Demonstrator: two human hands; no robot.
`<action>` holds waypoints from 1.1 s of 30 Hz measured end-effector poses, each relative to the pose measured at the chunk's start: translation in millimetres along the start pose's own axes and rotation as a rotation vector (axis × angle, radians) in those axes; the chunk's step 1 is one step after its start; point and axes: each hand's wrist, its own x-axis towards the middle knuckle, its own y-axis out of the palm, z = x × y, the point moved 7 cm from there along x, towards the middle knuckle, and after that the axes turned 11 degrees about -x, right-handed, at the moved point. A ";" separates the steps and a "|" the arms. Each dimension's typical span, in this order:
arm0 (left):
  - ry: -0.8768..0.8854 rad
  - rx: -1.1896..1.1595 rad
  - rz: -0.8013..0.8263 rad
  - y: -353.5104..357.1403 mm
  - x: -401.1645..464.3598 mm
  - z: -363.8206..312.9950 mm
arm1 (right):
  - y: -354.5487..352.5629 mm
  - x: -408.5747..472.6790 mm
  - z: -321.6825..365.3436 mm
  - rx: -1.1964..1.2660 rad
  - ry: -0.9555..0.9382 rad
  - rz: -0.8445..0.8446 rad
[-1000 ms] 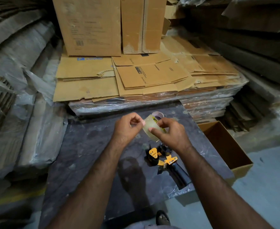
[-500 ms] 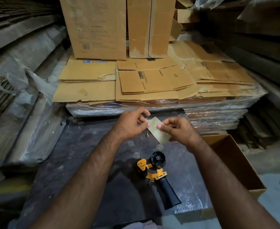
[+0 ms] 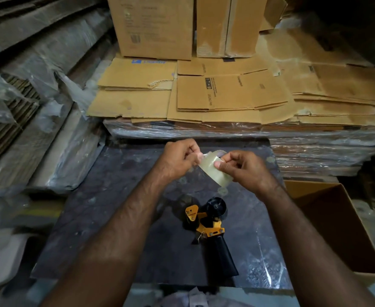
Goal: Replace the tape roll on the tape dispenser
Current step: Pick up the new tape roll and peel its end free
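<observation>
A person's two bare hands work above a dark, scuffed table [image 3: 120, 209], seen from a head-worn camera looking down. On the table lies a yellow and black tape dispenser [image 3: 206, 220], on its side, its black handle pointing toward the person and its black hub bare (no roll is mounted on it).

Just beyond the dispenser, raised off the table, is the roll of clear tape [image 3: 213, 168]. Beyond the dispenser again, at the table's far edge, sits a wrapped stack of flattened cardboard [image 3: 233, 94]; an open cardboard box [image 3: 328, 220] stands to the dispenser's right.

What could go wrong, as a judgement: the loose end looks thin and sticky, so it may fold onto itself, cling to a fingertip, or tear into a sliver if peeled at a slant. The roll could also slip free, being held only by fingertips.

The right hand [image 3: 246, 169] is mostly closed, thumb and fingers pinching the roll. The left hand [image 3: 177, 160] is curled nearly closed, its fingertips nipping what seems to be the tape's free end at the roll's left edge.
</observation>
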 end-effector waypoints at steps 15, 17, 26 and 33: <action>-0.120 -0.209 0.029 0.9 -21.2 44.4 | 13.7 4.4 5.6 -0.199 -0.084 0.111; -0.114 -0.199 0.006 2.0 -18.6 46.6 | 13.5 5.3 3.7 -0.282 -0.101 0.062; -0.210 -0.357 0.061 50.1 -33.8 93.2 | 46.9 11.4 -66.6 -0.342 0.225 0.325; -0.217 -0.365 0.019 86.4 -62.8 137.7 | 70.8 15.2 -88.5 -0.679 0.077 0.513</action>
